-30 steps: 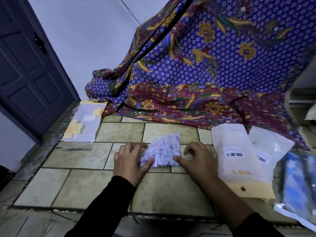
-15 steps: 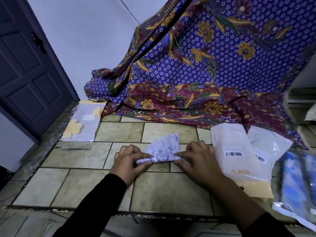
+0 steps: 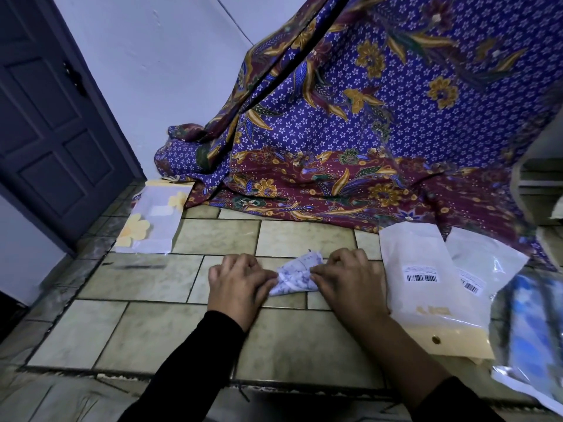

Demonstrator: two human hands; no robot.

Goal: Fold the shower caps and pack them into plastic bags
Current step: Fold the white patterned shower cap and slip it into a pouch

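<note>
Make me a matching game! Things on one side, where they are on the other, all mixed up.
Things:
1 shower cap
2 flower bag
3 big barcode bag
4 patterned cloth

Places:
A hangs at the back
B on the floor by the door
C pinched between the left hand and right hand
D on the floor, right of the right hand

Pairs: 1-C, 2-B, 3-D, 4-A

the cap (image 3: 297, 277) is narrower than a second ago: the broad flat sheet is now a small crumpled wedge on the tiles. the left hand (image 3: 240, 284) and right hand (image 3: 350, 281) have closed in toward each other, fingers curled onto its two ends, and less of it shows between them.
</note>
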